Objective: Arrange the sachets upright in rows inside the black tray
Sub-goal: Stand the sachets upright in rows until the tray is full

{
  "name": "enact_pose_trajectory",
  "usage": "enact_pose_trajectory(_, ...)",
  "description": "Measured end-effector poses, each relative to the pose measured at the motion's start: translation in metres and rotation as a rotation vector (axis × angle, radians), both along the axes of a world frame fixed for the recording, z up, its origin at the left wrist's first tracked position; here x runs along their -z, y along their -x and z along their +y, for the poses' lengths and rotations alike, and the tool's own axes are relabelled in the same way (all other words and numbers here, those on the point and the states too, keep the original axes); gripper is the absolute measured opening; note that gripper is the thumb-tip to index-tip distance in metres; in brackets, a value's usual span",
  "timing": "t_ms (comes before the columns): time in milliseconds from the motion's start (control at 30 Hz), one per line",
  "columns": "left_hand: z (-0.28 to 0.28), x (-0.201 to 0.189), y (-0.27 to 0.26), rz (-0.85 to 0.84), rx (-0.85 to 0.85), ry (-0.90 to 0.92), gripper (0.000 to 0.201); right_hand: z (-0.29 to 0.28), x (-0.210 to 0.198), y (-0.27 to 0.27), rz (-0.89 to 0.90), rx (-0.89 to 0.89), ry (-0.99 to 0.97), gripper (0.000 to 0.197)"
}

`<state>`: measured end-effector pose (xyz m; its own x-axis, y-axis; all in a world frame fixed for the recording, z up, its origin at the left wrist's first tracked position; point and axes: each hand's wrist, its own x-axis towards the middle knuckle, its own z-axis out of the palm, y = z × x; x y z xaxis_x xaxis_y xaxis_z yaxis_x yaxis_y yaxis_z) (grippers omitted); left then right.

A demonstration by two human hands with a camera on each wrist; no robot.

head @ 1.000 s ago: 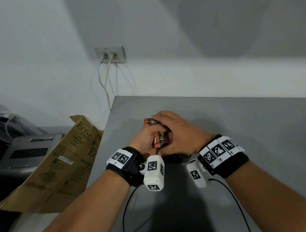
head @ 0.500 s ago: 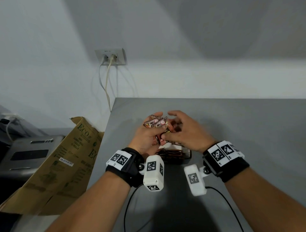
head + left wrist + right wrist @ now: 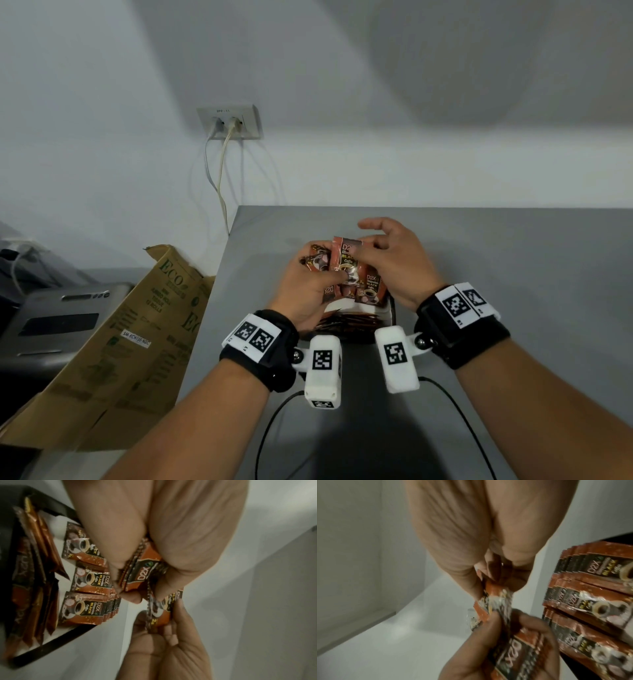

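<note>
Since half a second ago, right hand [image 3: 394, 263] fingers [image 3: 364, 251] are lifting one "D2X BLACK Coffee" sachet [image 3: 346, 257] upright, pinching it. Left hand [image 3: 305, 291] is gripping a sachet bundle [image 3: 139, 573] above the black tray [image 3: 56, 641] on the grey surface [image 3: 513, 274], where sachet rows [image 3: 84, 607] are standing.

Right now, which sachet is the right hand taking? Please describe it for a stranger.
On the grey table, the two hands meet above the black tray. The left hand grips a small bundle; the sachet standing tallest, pinched at its top by the right hand, is the one.
</note>
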<state>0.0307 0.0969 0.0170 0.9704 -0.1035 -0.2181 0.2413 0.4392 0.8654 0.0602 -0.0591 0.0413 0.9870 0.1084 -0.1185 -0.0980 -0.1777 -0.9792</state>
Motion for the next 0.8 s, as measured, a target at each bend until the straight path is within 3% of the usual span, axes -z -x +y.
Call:
enact_pose_trajectory(100, 0.0, 0.001, 0.001, 0.018, -0.037, 0.065, 0.046, 0.006, 0.008, 0.007, 0.009, -0.005, 0.044, 0.015)
enact_pose_trajectory(167, 0.006, 0.001, 0.001, 0.114, -0.05, 0.164, 0.04, 0.005, 0.005, 0.007, 0.039, 0.062, -0.07, 0.01)
enact_pose_trajectory(267, 0.012, 0.003, -0.002, 0.152, -0.104, 0.231, 0.041, -0.001, 0.003, 0.002, 0.178, 0.051, -0.308, 0.014)
enact_pose_trajectory(400, 0.005, 0.005, -0.006, 0.049, -0.217, 0.15, 0.043, 0.007, 0.009, 0.014, 0.335, -0.097, -0.304, 0.019)
enact_pose_trajectory(567, 0.008, 0.004, -0.007, 0.065, -0.18, 0.065, 0.047, 0.009, 0.014, 0.012, 0.115, 0.015, -0.021, 0.015)
enact_pose_trajectory(700, 0.017, -0.003, -0.006, 0.084, -0.021, 0.008, 0.034, 0.002, -0.011, 0.003, -0.053, -0.245, 0.428, 0.01)
enact_pose_trajectory(800, 0.016, -0.002, -0.007, 0.055, -0.015, -0.157, 0.041, 0.005, -0.015, -0.003, -0.105, -0.145, 0.445, 0.006)
